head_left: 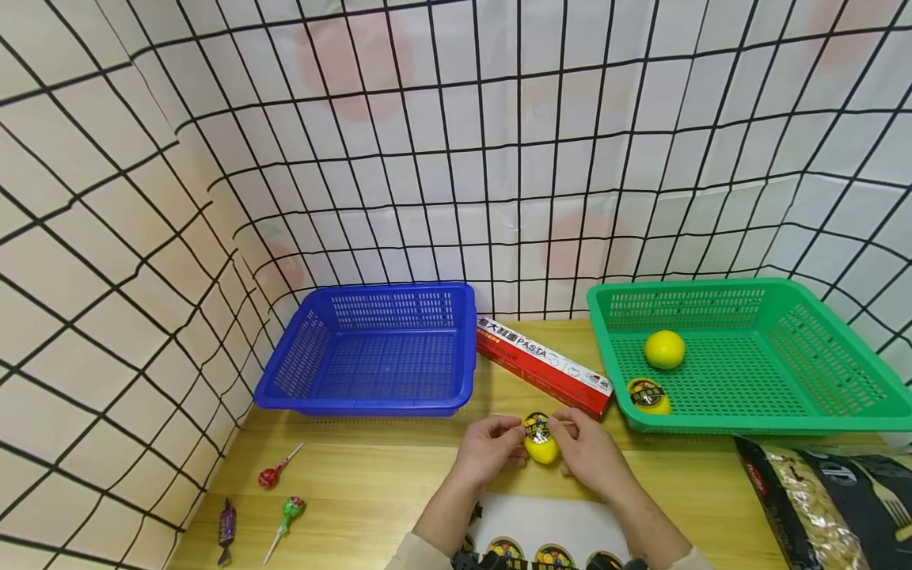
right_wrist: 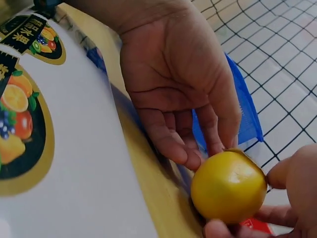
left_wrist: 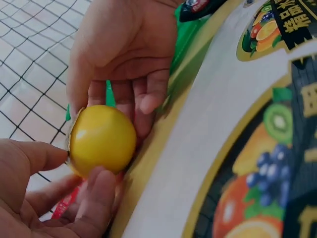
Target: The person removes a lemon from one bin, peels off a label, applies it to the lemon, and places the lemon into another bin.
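A: Where is the yellow ball [head_left: 541,450]?

B: Above the tabletop [head_left: 370,483], pinched between our left hand [head_left: 488,451] and right hand [head_left: 587,451]. Both grips are curled round it. It looks light, smooth and slippery; we hold its sides.

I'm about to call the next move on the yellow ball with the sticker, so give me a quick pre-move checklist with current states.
1. Yellow ball held by both hands: ok; left hand and right hand each have fingers on it.
2. Sticker on the ball: ok, it sits on top; whether its edges lie flat, cannot tell.
3. Green basket has room: ok; only a plain yellow ball and a stickered one lie in it.
4. Way to the green basket: cannot tell; the pasta box lies between.
5. Sticker sheet within reach: ok, just below the hands.
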`<state>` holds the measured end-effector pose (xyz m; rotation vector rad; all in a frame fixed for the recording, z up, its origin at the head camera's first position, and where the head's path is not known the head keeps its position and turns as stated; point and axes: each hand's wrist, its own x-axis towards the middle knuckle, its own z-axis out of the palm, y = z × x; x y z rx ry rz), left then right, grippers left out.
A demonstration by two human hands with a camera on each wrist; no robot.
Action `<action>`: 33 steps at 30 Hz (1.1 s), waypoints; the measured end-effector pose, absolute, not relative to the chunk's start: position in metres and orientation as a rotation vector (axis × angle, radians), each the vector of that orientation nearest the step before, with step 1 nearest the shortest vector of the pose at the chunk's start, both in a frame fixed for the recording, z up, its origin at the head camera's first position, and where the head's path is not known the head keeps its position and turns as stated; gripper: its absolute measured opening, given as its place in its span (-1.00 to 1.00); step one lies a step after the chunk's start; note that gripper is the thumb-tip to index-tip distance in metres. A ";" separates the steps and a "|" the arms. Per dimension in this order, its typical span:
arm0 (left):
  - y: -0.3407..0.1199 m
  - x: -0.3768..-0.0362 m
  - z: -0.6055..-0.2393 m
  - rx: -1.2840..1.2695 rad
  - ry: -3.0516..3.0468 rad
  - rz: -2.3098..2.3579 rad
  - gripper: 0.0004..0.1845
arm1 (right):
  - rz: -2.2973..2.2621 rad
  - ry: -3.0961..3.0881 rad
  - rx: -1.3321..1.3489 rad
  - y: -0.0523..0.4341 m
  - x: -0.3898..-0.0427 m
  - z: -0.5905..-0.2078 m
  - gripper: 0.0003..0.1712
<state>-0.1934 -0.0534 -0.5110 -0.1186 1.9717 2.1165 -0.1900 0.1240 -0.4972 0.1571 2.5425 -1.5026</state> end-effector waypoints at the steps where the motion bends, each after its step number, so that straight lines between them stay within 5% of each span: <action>1: -0.054 -0.193 -0.510 -0.103 1.978 2.114 -0.65 | -1.530 2.524 0.139 0.124 -0.190 -0.497 -0.51; 12: -0.061 -0.192 -0.493 0.131 1.911 2.092 -0.44 | -1.934 2.342 -0.044 0.122 -0.182 -0.480 -0.56; 23: -0.067 -0.183 -0.479 0.467 1.760 1.935 -0.51 | -1.539 2.598 -0.258 0.121 -0.174 -0.465 -0.53; 33: -0.068 -0.182 -0.483 0.497 1.721 1.935 -0.54 | -1.573 2.674 -0.276 0.121 -0.173 -0.471 -0.65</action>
